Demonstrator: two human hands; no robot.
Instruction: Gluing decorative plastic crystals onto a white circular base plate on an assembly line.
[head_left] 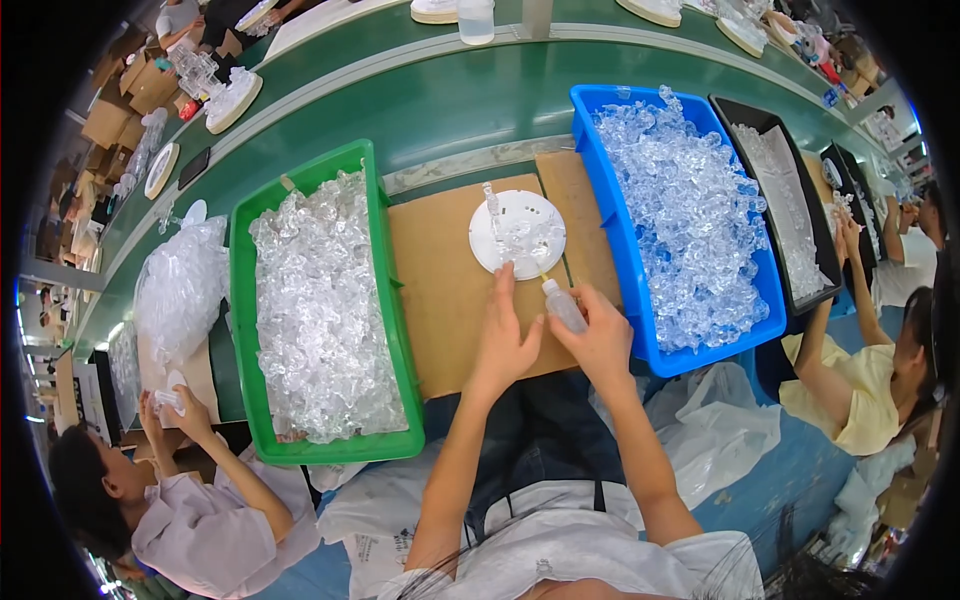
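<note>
A white round disc (518, 212) with small slots lies on brown cardboard in front of me. Clear plastic pieces (520, 243) sit on its near half, and a clear stem-like piece (490, 200) is at its left side. My right hand (600, 335) is closed round a small clear squeeze bottle (565, 308); its thin yellowish tip points at the disc's near edge. My left hand (508, 335) has its fingers stretched out, the fingertips at the disc's near rim and the thumb apart, close to the bottle.
A green bin (388, 300) of clear plastic pieces flanks the cardboard (440, 300) on the left. On the right stand a blue bin (622, 230) of similar pieces and a black tray (815, 295). Co-workers sit on both sides; a conveyor belt (460, 100) runs behind.
</note>
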